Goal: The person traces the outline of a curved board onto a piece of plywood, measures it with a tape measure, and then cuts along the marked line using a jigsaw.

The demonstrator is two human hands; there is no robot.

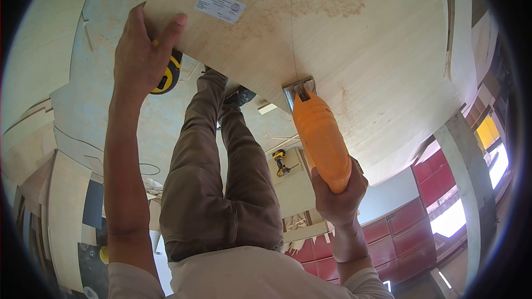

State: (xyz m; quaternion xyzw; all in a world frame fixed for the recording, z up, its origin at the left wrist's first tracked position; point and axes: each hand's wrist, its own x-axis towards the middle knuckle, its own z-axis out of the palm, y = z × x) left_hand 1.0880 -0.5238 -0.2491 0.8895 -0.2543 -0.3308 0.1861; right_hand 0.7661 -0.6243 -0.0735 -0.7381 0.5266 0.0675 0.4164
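My left hand (145, 50) is closed at the corner of a pale plywood sheet (238, 39), its thumb lying on the top face. A yellow and black tape measure (170, 75) sits against that palm, just off the sheet's edge; the fingers around it are mostly hidden. In my right hand (344, 192) is an orange jigsaw (321, 138), gripped at its rear. The saw's metal base plate (300, 89) rests on the sheet near its edge, in line with a thin dark line running across the wood. The blade is not visible.
A printed label (220, 6) and patches of sawdust lie on the sheet. Below, a yellow and black cordless drill (280, 163) rests on a wooden board. A cable (77, 138) and wood scraps lie on the floor. Boards lean at left; a concrete pillar (463, 177) stands at right.
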